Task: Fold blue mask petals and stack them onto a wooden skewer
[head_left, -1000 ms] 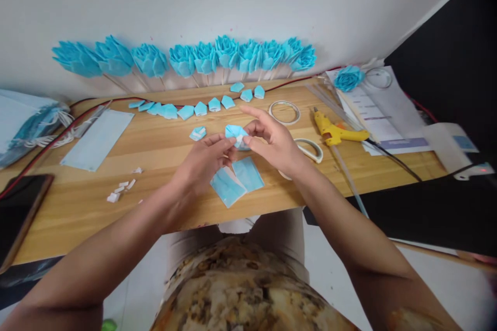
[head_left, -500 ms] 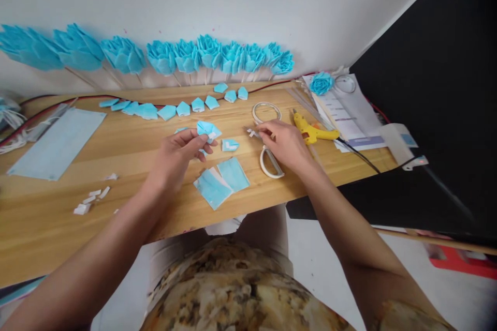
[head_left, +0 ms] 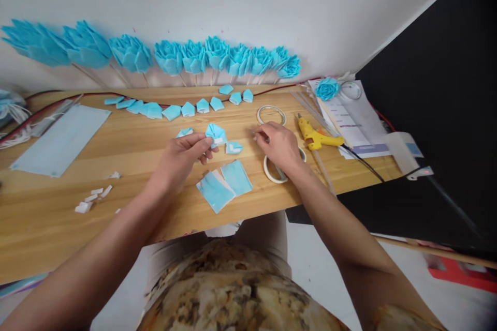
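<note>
My left hand [head_left: 186, 158] pinches a folded light-blue petal [head_left: 216, 133] with a small white strip on its lower edge. Another folded petal [head_left: 234, 148] with white strips lies just right of it, and one more petal [head_left: 185, 133] shows partly behind my fingers. Over the wood, my right hand [head_left: 277, 145] has thumb and fingertips pressed together; whatever is between them is too small to make out. Beneath its wrist is a roll of white tape [head_left: 272, 176], partly covered. A second tape roll [head_left: 259, 108] lies just beyond the knuckles. Two flat blue pieces [head_left: 236, 177] rest near the table's front edge.
Blue flowers [head_left: 169, 57] on sticks lean along the wall, above a row of folded petals [head_left: 171, 112]. A yellow glue gun [head_left: 316, 138] lies at right beside papers [head_left: 359, 119]. White scraps [head_left: 83, 207] and a flat blue mask [head_left: 62, 139] are at left.
The view has shifted slightly. My right fingers have closed in where small white bits showed, and the near tape roll sits further right under my wrist. My left hand still holds the petal, slightly turned.
</note>
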A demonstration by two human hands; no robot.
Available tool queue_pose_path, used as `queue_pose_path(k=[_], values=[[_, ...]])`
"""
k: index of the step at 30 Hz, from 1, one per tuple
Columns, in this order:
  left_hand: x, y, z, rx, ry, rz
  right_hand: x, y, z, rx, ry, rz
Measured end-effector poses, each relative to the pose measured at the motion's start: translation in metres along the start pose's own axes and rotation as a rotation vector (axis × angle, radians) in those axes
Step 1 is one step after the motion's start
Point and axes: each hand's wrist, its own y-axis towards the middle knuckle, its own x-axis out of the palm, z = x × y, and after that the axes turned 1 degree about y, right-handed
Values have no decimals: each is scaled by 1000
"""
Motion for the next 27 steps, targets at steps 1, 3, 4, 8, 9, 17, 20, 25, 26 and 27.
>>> queue_pose_path(k=[1,3,4,8,9,17,20,25,26,27], values=[[0,0,-1,1,-6,-4,2,1,2,15,33,8],[-1,1,-3,5,-15,-9,6,3,6,51,94,19],[-1,2,-4,7,-18,-10,8,4,8,65,121,21],[-2,4,-7,6,-23,-10,13,5,13,84,175,34],[-1,4,-7,4,-24,-11,14,5,13,84,177,37],[2,0,2,-7,9,-22,16,5,14,120,220,85],[3,-1,5,-4,4,-33,16,6,16,136,289,117],[4,-2,8,-23,12,-52,11,5,11,223,543,212],[4,-2,9,-31,19,-61,8,4,5,222,582,213],[4,-2,9,-39,27,-72,4,1,-1,206,607,220]])
